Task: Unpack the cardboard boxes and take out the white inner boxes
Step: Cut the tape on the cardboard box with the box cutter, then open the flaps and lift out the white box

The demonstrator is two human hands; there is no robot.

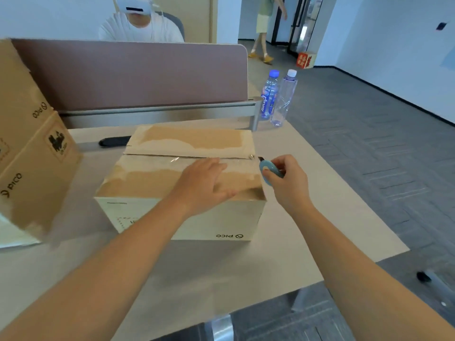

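Note:
A brown cardboard box (147, 178) with a PICO mark stands in the middle of the table, its top flaps closed and clear tape along the centre seam. My left hand (204, 184) lies flat on the near flap, fingers straight, pressing down. My right hand (288, 180) grips a small light-blue box cutter (268, 169) at the box's right end, its blade tip at the end of the taped seam. No white inner box is visible.
Two more brown PICO boxes (27, 156) are stacked at the left edge. Two plastic water bottles (277, 97) stand at the far right corner by the mauve desk divider (133, 72). A person sits behind the divider. A dark object (114, 141) lies behind the box.

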